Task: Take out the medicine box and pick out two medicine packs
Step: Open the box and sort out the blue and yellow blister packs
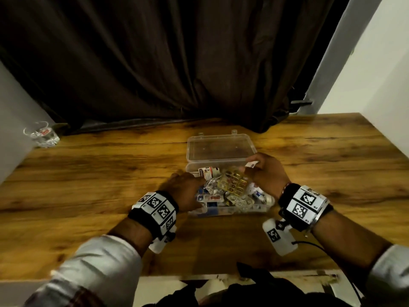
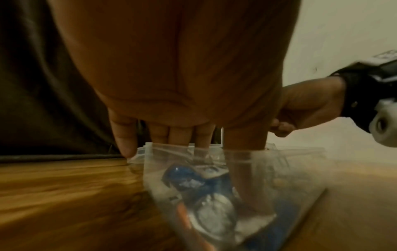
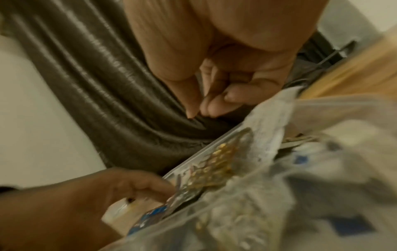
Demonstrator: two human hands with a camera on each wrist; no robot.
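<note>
A clear plastic medicine box (image 1: 232, 210) stands open on the wooden table (image 1: 88, 173), its lid (image 1: 221, 149) laid back flat. Several medicine packs fill it: a gold blister pack (image 1: 234, 182) tilted on top, a crumpled foil pack (image 1: 212, 187), a white pack (image 1: 252, 164). My left hand (image 1: 199, 181) reaches in from the box's left side with straight fingers (image 2: 180, 135), its thumb inside the wall. Over the far right corner my right hand (image 1: 254, 171) hovers with curled fingers, thumb and index tips together (image 3: 199, 112). I see nothing between them; the white pack (image 3: 268, 122) lies just below.
An upturned glass (image 1: 42, 134) sits at the table's far left edge. A dark curtain (image 1: 177, 63) hangs behind the table and a white wall (image 1: 376, 85) closes the right side. The table's front edge (image 1: 221, 273) is close to my body.
</note>
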